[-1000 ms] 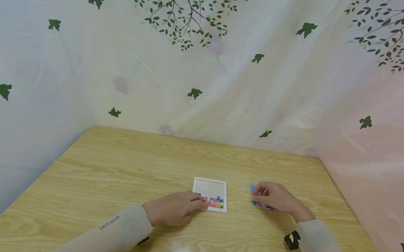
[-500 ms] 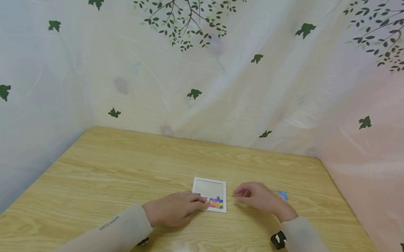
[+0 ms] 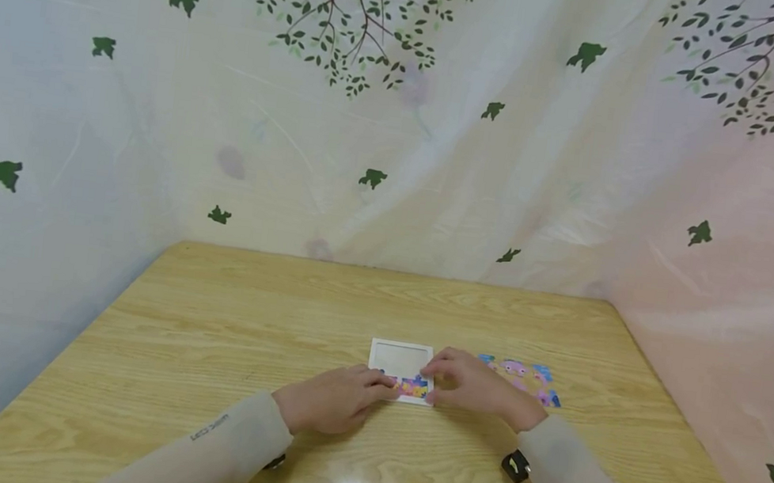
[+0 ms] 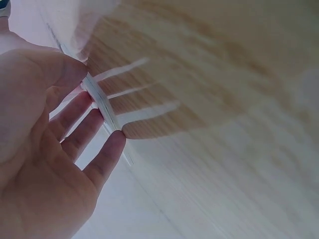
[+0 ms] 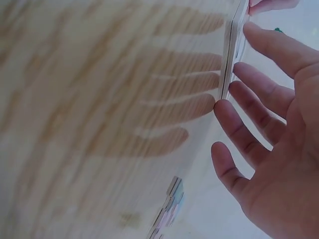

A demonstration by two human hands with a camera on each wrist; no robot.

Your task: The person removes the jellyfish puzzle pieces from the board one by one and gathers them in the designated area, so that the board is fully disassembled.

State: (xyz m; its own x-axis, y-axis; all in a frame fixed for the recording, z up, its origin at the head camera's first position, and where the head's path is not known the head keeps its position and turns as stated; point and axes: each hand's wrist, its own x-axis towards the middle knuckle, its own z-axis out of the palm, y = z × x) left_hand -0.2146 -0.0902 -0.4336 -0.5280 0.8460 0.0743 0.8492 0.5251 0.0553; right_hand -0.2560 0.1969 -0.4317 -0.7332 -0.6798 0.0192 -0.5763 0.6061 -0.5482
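Observation:
In the head view a white puzzle frame (image 3: 404, 347) lies on the table, with colourful jigsaw pieces (image 3: 415, 388) along its near side and bare board beyond. My left hand (image 3: 336, 399) rests at its near left corner; in the left wrist view the extended fingers (image 4: 107, 154) meet the frame's edge. My right hand (image 3: 478, 387) is at the frame's right side. Seen from the right wrist, its fingers (image 5: 239, 127) are spread and fairly straight, some tips right at the edge, with no loose piece visible among them.
Several loose jigsaw pieces (image 3: 544, 375), blue and pink, lie on the wooden table (image 3: 244, 297) right of the frame, partly behind the right hand. A pale curtain (image 3: 298, 144) with printed leaves hangs behind the table and on both sides.
My right hand has moved left from over the loose pieces to the frame's right side, uncovering those pieces. My left hand has stayed where it was.

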